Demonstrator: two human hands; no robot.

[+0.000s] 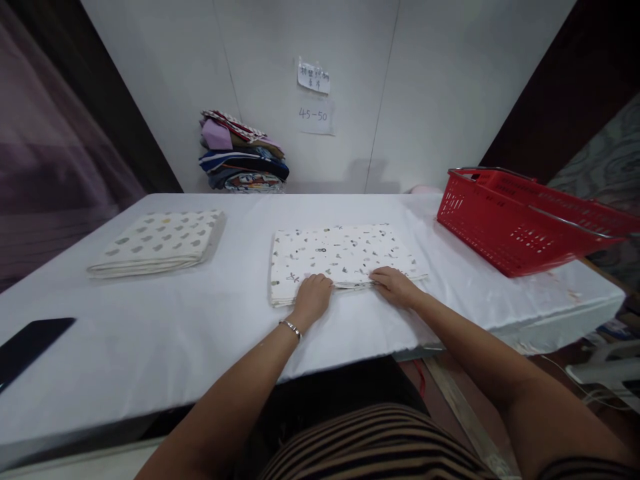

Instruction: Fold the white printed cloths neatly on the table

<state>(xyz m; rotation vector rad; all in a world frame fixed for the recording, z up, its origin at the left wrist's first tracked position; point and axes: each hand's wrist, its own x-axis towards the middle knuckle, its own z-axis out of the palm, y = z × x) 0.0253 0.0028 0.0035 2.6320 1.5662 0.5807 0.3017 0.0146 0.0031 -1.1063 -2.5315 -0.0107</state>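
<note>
Behind a folded white cloth (345,252) printed with small, scattered dark motifs, a pale panelled wall (440,80) spans the background, while a desk (215,340) draped in white carries the cloth near its front edge. Well to the right of the cloth and farther back stands a red plastic basket (490,223), its sides pierced with slots. Off to the left of the cloth lies a second folded fabric (167,233), off-white with rows of grey shapes. Back and to the left of the cloth, a stack of textiles (245,160) in blue, lilac, red and black rises near the wall. Far left of the cloth and nearer the person, a dark flat object (30,347) is cut by the frame. The person's left hand (314,297) touches the cloth's near edge toward its left end, fingers together; the right hand (397,287) touches the same edge farther right, fingers likewise close together. Whether either pinches the layers cannot be told. Above and behind the cloth hang two paper notes (314,79), the lower reading "45-50." Just short of the cloth, a metal bracelet (291,328) circles the left wrist.
</note>
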